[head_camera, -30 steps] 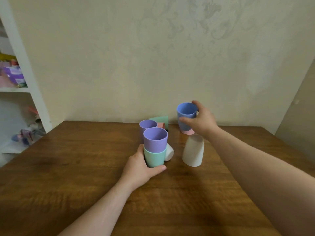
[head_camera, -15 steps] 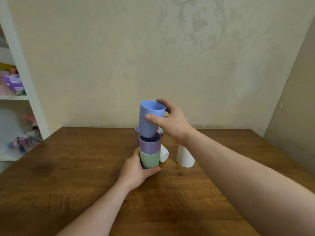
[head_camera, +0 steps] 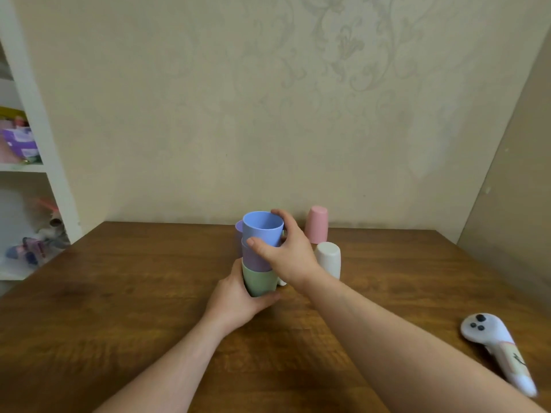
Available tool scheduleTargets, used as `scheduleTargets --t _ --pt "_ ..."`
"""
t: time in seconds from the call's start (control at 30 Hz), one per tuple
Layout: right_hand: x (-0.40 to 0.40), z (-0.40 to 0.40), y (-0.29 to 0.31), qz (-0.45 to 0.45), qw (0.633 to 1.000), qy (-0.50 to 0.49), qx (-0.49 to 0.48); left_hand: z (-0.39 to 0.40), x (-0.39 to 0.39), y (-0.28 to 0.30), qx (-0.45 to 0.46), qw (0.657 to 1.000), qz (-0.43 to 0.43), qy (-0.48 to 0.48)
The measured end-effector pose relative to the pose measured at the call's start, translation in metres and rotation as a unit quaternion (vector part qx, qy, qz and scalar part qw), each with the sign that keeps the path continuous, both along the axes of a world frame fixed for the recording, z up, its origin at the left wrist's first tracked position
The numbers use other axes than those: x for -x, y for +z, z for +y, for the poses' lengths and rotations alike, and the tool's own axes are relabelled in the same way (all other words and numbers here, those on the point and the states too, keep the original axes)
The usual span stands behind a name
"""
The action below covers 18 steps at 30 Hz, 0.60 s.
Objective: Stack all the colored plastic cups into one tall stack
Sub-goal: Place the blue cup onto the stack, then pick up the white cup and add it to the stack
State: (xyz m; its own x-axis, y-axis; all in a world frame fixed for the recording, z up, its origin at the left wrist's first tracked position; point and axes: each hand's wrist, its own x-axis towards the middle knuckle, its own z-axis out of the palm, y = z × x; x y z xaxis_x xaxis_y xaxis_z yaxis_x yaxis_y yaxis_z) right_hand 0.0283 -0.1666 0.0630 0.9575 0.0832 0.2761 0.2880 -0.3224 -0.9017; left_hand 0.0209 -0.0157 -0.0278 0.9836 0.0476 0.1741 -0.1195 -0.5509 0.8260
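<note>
Three cups nested upright in the stack (head_camera: 258, 257) at mid-tabletop: blue cup (head_camera: 262, 229) on top, purple cup (head_camera: 255, 259) in the middle, green cup (head_camera: 258, 282) at the base. The right hand (head_camera: 287, 254) has its grip closed around the blue cup's lower wall, thumb across the near side right at the seam with the purple one, fingers curled round the far side. The left hand (head_camera: 235, 299) is clamped on the green cup from the near left, thumb hooked under its front, steadying the stack on the tabletop (head_camera: 119, 293). Just behind the stack to the left, the rim of another purple cup (head_camera: 239, 226) peeks out. To the stack's right, a white cup (head_camera: 328, 259) stands upside down, close to the right wrist, and a pink cup (head_camera: 316, 224) stands upside down beyond it near the tabletop's far edge by the wall. A sliver of something white (head_camera: 281, 282) shows between stack and right wrist; can't tell what it is. Well to the stack's right and nearer the camera lies a white controller (head_camera: 492, 341), close to the right edge. Left of the stack the wood is open all the way to the edge, where a white shelf (head_camera: 35, 120) stands.
</note>
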Motion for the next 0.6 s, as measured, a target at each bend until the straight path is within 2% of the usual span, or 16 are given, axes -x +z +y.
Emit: scheduleTargets --t 0.13,0.2,0.27,0.37,0.47,0.53,0.6 --pt "0.002 -0.001 0.001 0.007 0.999 0.01 0.031 0.002 0.004 0.0 0.02 1.0 -0.011 -0.003" --pt "0.002 -0.01 0.005 -0.004 0.993 0.013 0.121 0.002 0.006 0.0 0.017 1.0 -0.008 -0.004" --pt "0.0 -0.026 0.013 -0.025 0.969 0.012 0.246 0.002 0.006 -0.001 0.007 1.0 -0.012 0.002" --pt "-0.008 -0.058 0.024 0.023 0.937 -0.032 0.348 0.003 0.004 0.0 -0.002 1.0 -0.004 0.0" --pt "-0.014 -0.082 0.013 0.074 0.866 -0.018 0.494 0.008 0.003 -0.001 -0.003 1.0 -0.007 0.012" --pt "-0.012 -0.092 -0.006 0.103 0.849 -0.003 0.518 0.008 0.006 -0.004 -0.004 1.0 -0.003 0.01" --pt "-0.008 -0.104 -0.021 0.101 0.867 -0.023 0.488 0.003 0.008 -0.006 -0.011 1.0 0.005 -0.003"
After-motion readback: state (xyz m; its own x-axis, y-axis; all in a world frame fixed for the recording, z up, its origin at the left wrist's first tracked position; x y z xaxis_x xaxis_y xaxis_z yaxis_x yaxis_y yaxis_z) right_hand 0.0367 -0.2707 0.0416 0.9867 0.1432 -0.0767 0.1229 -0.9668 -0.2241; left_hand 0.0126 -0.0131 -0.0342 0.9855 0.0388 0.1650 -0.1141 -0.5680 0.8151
